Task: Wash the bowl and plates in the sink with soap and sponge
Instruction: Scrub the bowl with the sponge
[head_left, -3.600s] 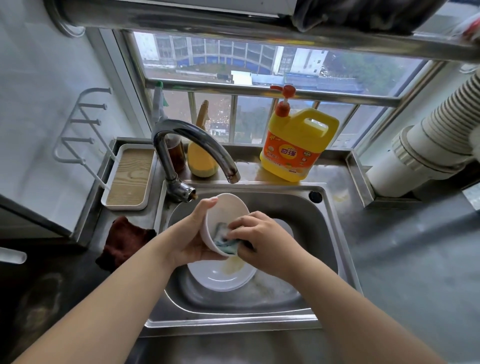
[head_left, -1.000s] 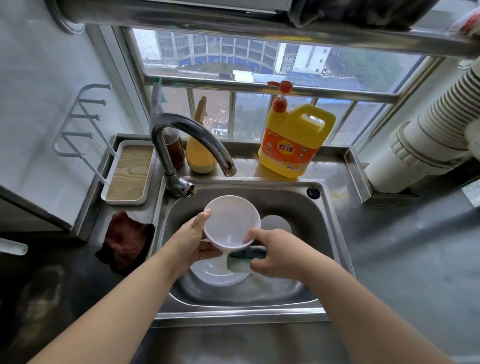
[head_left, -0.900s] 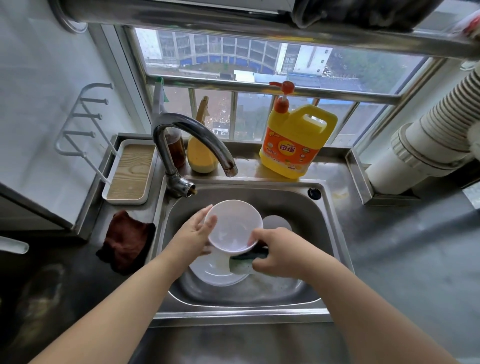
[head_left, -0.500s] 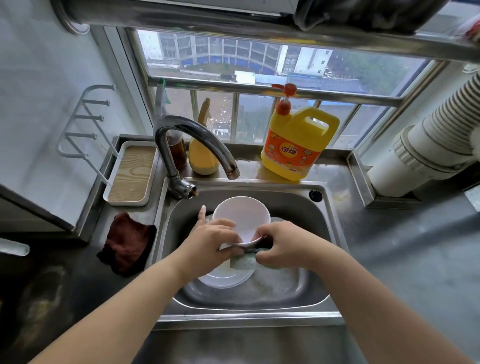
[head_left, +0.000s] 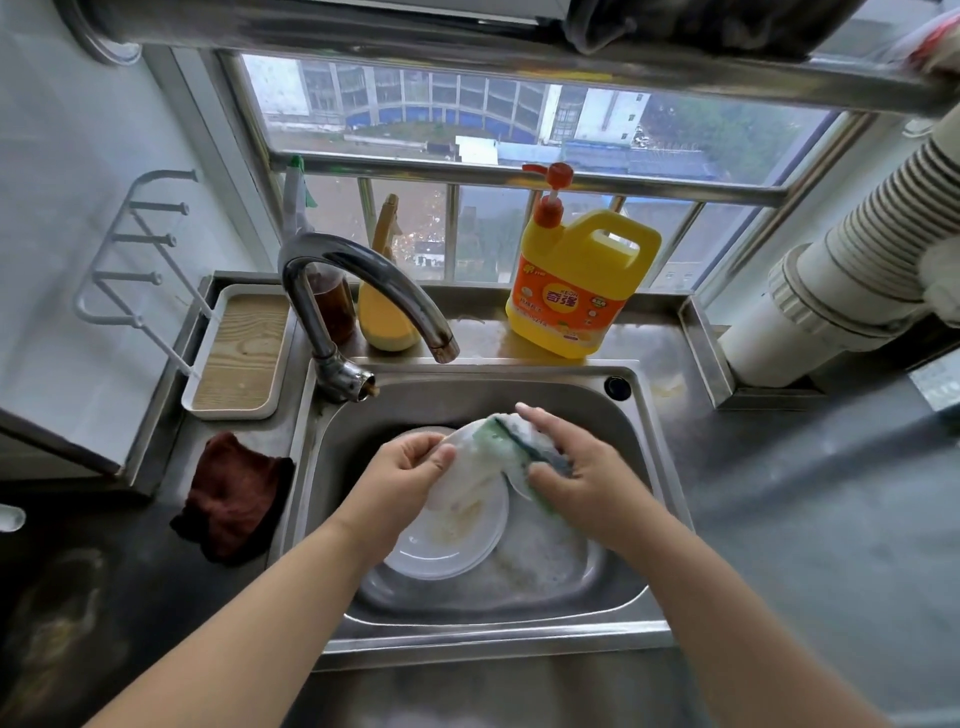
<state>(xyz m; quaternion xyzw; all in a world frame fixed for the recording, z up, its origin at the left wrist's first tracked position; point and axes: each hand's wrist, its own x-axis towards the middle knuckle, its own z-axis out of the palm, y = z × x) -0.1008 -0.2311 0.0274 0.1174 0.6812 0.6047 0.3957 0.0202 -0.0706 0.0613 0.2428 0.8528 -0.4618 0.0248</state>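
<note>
The stainless-steel sink (head_left: 639, 415) holds stacked white plates (head_left: 447, 545). Above them, the left hand (head_left: 410, 467) grips the soapy white bowl (head_left: 478, 462) at 9 o'clock; the right hand (head_left: 576, 473) presses a green sponge (head_left: 524, 447) against it, fingers curled round.

tray (head_left: 241, 353) far left | brown cloth (head_left: 234, 496) near it | tap (head_left: 358, 291) | white pipe (head_left: 852, 280) far right
</note>
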